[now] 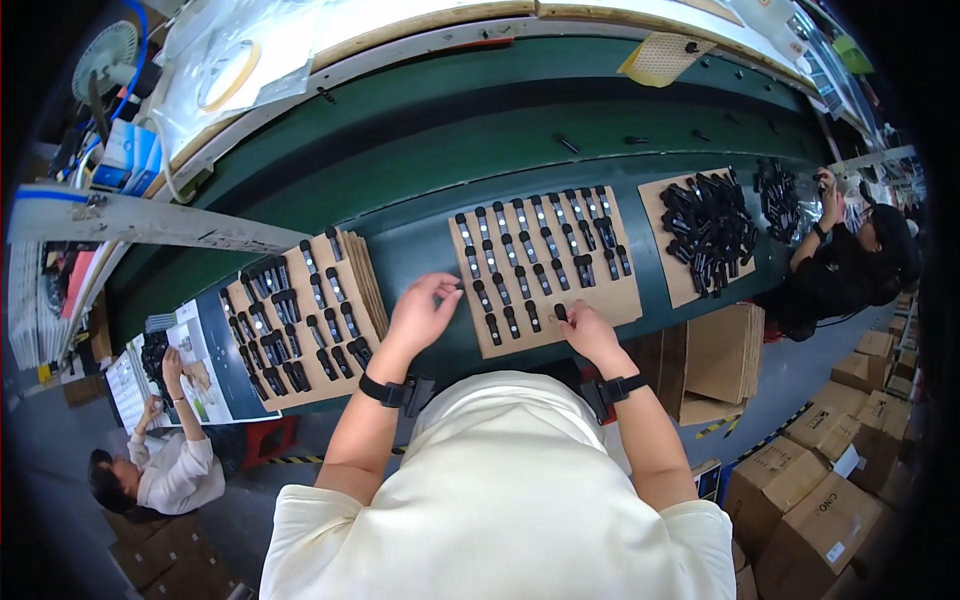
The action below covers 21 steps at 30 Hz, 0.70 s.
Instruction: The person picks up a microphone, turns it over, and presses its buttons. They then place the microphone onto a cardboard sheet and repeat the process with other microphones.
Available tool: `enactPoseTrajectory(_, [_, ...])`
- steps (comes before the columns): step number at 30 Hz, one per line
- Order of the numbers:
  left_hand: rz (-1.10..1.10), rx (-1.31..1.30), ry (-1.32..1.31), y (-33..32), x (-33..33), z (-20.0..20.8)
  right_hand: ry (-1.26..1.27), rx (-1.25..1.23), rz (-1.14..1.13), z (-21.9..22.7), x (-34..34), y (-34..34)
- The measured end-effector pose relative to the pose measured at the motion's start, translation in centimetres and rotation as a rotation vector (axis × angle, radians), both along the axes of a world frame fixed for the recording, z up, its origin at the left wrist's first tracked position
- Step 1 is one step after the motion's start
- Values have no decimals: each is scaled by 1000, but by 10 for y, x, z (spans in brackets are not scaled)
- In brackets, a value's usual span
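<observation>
My right hand (592,334) pinches a small black microphone (561,312) at the near edge of a cardboard sheet (600,305). Rows of similar black microphones (521,250), with rounded dark tops and mostly a light dot, lie on that sheet. At the sheet's left edge is my left hand (424,312), its fingers loosely bent and nothing visible in them. Both my wrists wear black straps. More microphones lie in rows on a stack of cardboard sheets (365,268) to the left. A heaped pile of them (709,230) covers another sheet on the right.
A green conveyor bench (420,125) runs across, with a few loose black pieces on its far strip. A co-worker (170,470) handles black pieces at the left; another person (850,255) works at the far right. Cardboard boxes (815,500) stand on the floor at right.
</observation>
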<state>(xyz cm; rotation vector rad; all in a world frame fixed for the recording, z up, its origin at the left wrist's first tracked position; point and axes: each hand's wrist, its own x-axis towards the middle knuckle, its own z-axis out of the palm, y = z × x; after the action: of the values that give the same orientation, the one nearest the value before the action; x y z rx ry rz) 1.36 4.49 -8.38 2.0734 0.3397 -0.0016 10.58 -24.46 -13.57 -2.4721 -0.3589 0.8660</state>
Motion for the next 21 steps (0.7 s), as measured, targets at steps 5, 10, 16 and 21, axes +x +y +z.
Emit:
enactPoseTrajectory(5, [55,5,71,19,-6,-15,-5,-108,23,-28,3,8])
enactPoseTrajectory(10, [55,8,62,23,7,-25,-67,-144,2,-44,7,15])
enactPoseTrajectory(16, [80,-41,62,22,26,-32,-42,-115,-11,-36,21,10])
enactPoseTrajectory(21, [165,-44,5,27,40,-39,-83,-32,-32,0,82,24])
